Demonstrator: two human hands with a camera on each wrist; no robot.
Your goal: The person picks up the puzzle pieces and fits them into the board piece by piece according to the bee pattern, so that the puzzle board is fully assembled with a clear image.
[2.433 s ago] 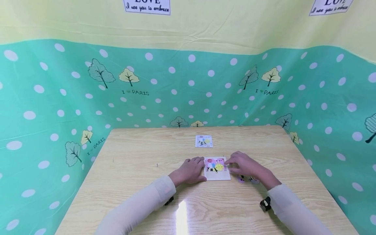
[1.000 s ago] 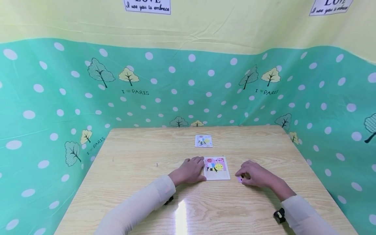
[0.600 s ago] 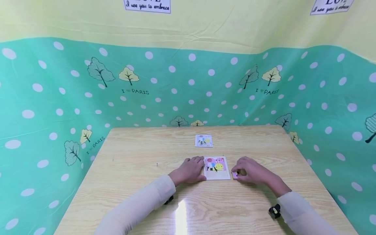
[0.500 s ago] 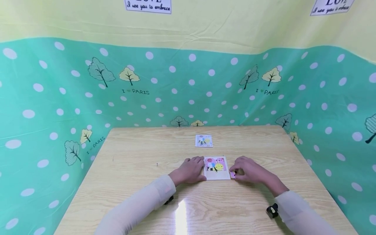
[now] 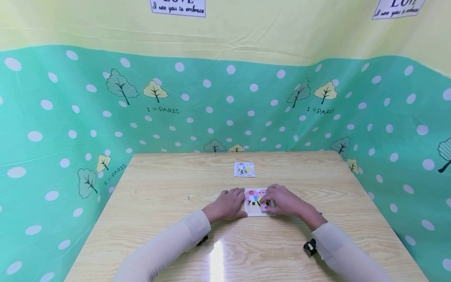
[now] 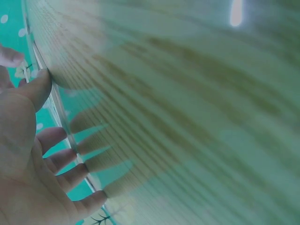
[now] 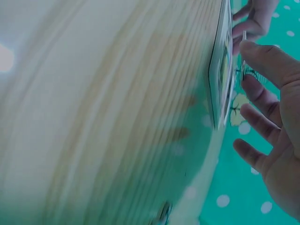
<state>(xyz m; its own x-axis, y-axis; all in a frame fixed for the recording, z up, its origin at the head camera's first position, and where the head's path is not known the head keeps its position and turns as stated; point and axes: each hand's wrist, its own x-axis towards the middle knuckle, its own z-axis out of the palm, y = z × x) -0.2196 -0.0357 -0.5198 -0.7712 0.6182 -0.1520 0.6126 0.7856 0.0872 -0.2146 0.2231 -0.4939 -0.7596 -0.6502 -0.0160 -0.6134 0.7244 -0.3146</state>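
A square jigsaw puzzle board (image 5: pixel 251 212) lies on the table, its upper part filled with a bee picture on pink and its lower strip pale and bare. My left hand (image 5: pixel 229 204) rests at the board's left edge, thumb near the front corner; its fingers (image 6: pixel 70 176) are spread on the table in the left wrist view. My right hand (image 5: pixel 283 200) pinches a small pink puzzle piece (image 5: pixel 264 208) over the board's lower right. The right wrist view shows that piece edge-on between thumb and index finger, just above the board (image 7: pixel 214 89), the other fingers spread.
A square card (image 5: pixel 244 170) with a matching bee picture lies farther back on the wooden table (image 5: pixel 169 180). A small dark object (image 7: pixel 161 214) lies on the table in the right wrist view. Polka-dot cloth (image 5: pixel 225 105) hangs around the back and sides.
My right hand left the board, picked up a pink puzzle piece from the table at the right, then carried it left over the board's lower part. My left hand has stayed put.
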